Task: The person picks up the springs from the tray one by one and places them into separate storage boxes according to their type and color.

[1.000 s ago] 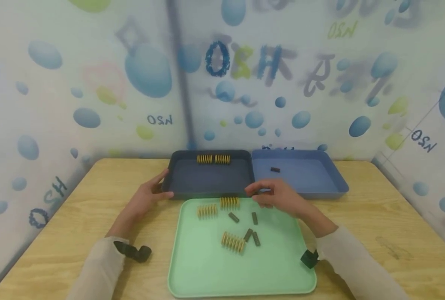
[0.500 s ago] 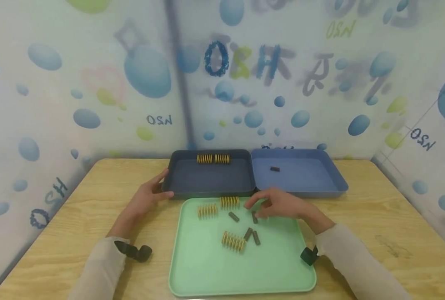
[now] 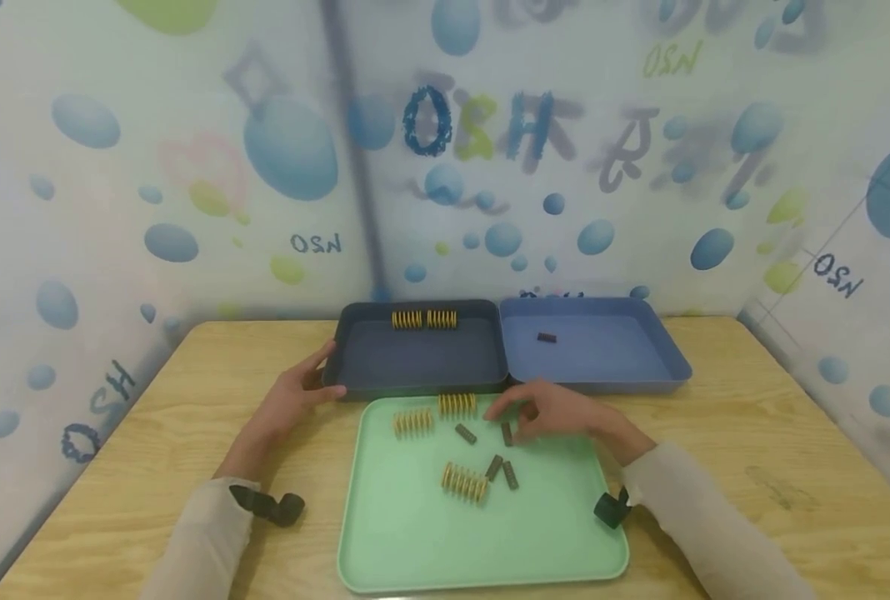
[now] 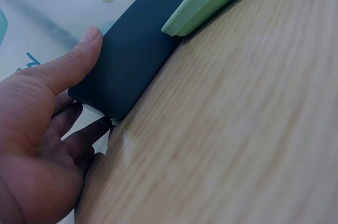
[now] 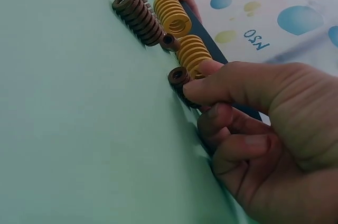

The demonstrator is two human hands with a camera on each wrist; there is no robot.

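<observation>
The small brown spring (image 3: 507, 434) under the right hand (image 3: 557, 412) lies on the green tray (image 3: 415, 542), toward its far edge and right of its middle. The right thumb is at the spring's side, seemingly touching it, while the forefinger reaches past it with a gap between; these fingers look not yet clasped on anything, and the other fingers are bent in toward the palm. The step in hand reads as picking up this spring. The next move would call for bringing forefinger and thumb together across its narrow body, then lifting it without brushing its neighbours.

Elsewhere on the green tray, another brown spring (image 3: 466, 433) lies to the left of it, and a pair of brown springs (image 3: 494, 467) sits nearer the tray's middle, beside a yellow spring (image 3: 465, 482). Two more yellow springs (image 3: 412, 422) lie near the far edge.

Beyond the green tray's far edge stands the dark tray (image 3: 385, 362), with two yellow springs (image 3: 442, 320) inside. The left hand (image 3: 291, 396) holds its near left corner between thumb and fingers. Beyond the green tray and to the right is the blue tray (image 3: 602, 354), holding one brown spring (image 3: 547, 337). The wooden worktop (image 3: 115, 442) lies beneath all three trays.
</observation>
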